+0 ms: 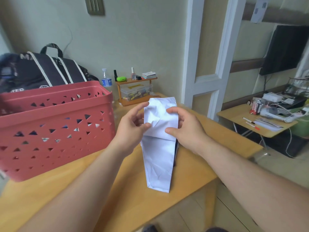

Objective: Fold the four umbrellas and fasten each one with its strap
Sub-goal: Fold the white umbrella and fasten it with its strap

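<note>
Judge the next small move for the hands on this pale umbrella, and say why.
Probably wrap the loose upper canopy tighter around the shaft. Both the left hand and right hand pinch the white umbrella near its flared, creased top, while the lower part is already narrow. No fastened strap is visible.

Between my two hands I hold a pale lavender-white fabric umbrella (158, 158), collapsed into a long flat bundle that narrows toward me. Its wide far end rises just past my fingertips, and its narrow near end rests on the wood below my wrists. My left hand (133, 126) pinches its creased upper folds; my right hand (185, 129) curls round the opposite edge, where a dark lining shows.
</note>
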The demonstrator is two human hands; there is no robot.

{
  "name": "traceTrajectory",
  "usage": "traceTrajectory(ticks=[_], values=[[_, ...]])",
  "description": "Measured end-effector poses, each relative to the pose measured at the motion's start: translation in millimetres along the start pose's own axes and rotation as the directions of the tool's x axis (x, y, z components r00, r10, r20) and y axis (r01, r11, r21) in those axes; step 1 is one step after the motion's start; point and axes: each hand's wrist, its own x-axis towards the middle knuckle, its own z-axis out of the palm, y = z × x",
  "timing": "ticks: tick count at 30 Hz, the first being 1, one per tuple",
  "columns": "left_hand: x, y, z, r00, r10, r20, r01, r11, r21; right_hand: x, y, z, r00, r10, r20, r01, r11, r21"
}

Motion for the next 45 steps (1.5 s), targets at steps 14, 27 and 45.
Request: traceTrajectory(ticks=[14,27,45], values=[[-30,-17,6,1.0,-0.016,-0.002,0.016,1.0,0.004,-40,0,15,1.0,0.014,0.027,-0.018,0.987,0.159],[-39,-34,14,0.998,-0.037,-0.052,0.033,0.996,-0.08,-41,-5,15,0.991,-0.016,0.13,-0.014,0.974,0.228],[-34,-29,14,0.954,-0.192,-0.231,0.147,0.969,-0.198,39,32,-30,0.979,0.158,0.127,-0.081,0.881,-0.467]])
